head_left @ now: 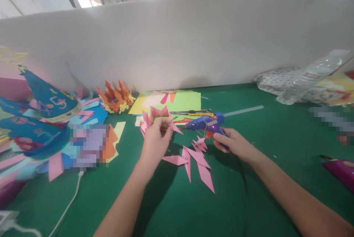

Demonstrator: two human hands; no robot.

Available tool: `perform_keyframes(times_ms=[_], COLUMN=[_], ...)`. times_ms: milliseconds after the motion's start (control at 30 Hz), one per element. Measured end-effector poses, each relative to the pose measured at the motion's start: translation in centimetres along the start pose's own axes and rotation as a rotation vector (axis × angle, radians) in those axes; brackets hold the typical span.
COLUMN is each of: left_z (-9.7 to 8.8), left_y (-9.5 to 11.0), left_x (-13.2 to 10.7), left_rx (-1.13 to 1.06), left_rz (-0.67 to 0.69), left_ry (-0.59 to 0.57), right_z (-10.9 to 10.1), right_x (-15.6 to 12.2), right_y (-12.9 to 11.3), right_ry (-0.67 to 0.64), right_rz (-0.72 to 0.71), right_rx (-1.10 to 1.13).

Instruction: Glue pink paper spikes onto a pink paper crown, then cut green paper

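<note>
Worktop [215,218]: green surface, backed by a plain pale partition [179,41]. Standing in the room, I note both of the person's hands raised over its middle.

Left hand [156,135]: fingers and thumb drawn narrow, gripping the near side of a pink paper crown [159,112] with a pointed rim. A pink spike juts from beside the fingertips toward the right.

Right hand [226,141]: closed around the handle of a blue glue gun [204,122], its orange trigger visible and a small red light showing. A translucent glue stick [245,110] extends from the gun's rear. The nozzle points left, close to the spike; contact between them cannot be determined from my position.

Nearer the person, between and below the hands, folded pink paper pieces [197,154] lie spread, some overlapping. Behind the gun, a yellow-and-black cutter [195,112] rests among paper scraps, with flat coloured sheets [190,100] beyond it.

Left side: an orange paper crown [116,98] stands near the partition; further left, a decorated blue cone hat [48,93] sits among paper strips. A white cable [69,200] runs below these.

Right side: a clear plastic bottle [311,76] leans at a tilt beside a patterned cloth [272,78]. A magenta tool [340,170] lies at the edge of view.
</note>
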State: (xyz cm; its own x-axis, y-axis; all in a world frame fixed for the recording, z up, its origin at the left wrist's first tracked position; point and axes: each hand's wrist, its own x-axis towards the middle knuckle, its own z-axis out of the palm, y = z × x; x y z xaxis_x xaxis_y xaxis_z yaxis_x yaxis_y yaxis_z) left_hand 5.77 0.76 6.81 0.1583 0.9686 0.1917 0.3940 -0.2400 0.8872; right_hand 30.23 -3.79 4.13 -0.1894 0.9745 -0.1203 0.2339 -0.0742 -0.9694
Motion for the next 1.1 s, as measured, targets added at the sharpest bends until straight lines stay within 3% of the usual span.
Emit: perform_keyframes(times_ms=[1100], left_z=[-0.43], left_y=[0.19], left_x=[-0.06], left_rx=[-0.036], left_rz=[-0.068], left_ry=[-0.062], right_z=[0.14], right_x=[-0.11], right_y=[-0.31], right_ry=[-0.032], right_rz=[0.024], right_rx=[-0.063])
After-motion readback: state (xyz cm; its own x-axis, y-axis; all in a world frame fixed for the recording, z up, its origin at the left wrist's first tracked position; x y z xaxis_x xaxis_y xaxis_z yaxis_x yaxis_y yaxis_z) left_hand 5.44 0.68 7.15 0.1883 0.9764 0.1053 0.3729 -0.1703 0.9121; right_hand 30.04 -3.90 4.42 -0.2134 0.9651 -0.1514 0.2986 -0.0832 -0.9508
